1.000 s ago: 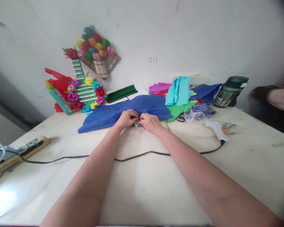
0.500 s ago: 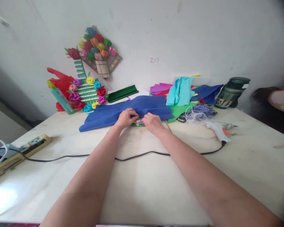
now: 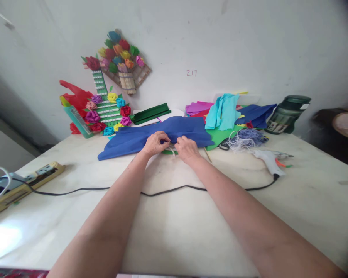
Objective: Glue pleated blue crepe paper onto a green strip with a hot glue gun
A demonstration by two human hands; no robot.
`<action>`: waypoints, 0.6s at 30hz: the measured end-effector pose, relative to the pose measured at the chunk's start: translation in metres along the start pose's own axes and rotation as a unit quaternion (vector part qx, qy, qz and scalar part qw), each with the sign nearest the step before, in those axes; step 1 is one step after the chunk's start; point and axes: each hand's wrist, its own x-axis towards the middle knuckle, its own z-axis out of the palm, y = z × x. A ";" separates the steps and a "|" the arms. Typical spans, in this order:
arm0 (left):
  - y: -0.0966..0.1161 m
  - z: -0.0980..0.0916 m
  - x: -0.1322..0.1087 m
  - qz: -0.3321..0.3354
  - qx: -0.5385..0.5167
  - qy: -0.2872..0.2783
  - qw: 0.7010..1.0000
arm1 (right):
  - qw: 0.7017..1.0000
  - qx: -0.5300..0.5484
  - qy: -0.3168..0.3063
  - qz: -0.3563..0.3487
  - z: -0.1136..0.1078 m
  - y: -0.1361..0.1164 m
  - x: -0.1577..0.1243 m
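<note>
A wide sheet of blue crepe paper (image 3: 127,141) lies across the table, creased into folds that run toward my hands. My left hand (image 3: 156,143) pinches at its front edge, thumb and index finger together. Close beside it, my right hand (image 3: 187,148) has its fingers curled and pressed together; what is between its fingertips is hidden. Between the two hands a short bit of white string (image 3: 173,149) shows. Just below it sits a small green piece (image 3: 169,152), mostly covered.
A glue gun (image 3: 268,160) lies at the right, its black cord (image 3: 168,192) crossing to a power strip (image 3: 46,173). Coiled string (image 3: 246,139), scissors (image 3: 224,146), turquoise crepe paper (image 3: 222,112) and a dark green bottle (image 3: 289,114) stand or lie behind. Paper-flower crafts (image 3: 107,110) are at left.
The hands stay almost in place, with small finger movements. The white string between them now hangs a little differently. The whole view has shifted slightly.
</note>
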 end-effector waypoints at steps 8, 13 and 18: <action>-0.001 -0.001 0.001 0.077 0.049 -0.053 0.994 | 0.999 0.022 0.008 0.047 0.003 0.001 0.000; -0.006 0.004 0.001 0.083 0.043 -0.051 0.994 | 0.997 0.046 0.014 0.064 0.006 0.003 0.000; -0.005 0.006 0.000 0.059 0.047 -0.030 0.997 | 0.993 0.090 0.042 0.058 0.008 0.005 -0.003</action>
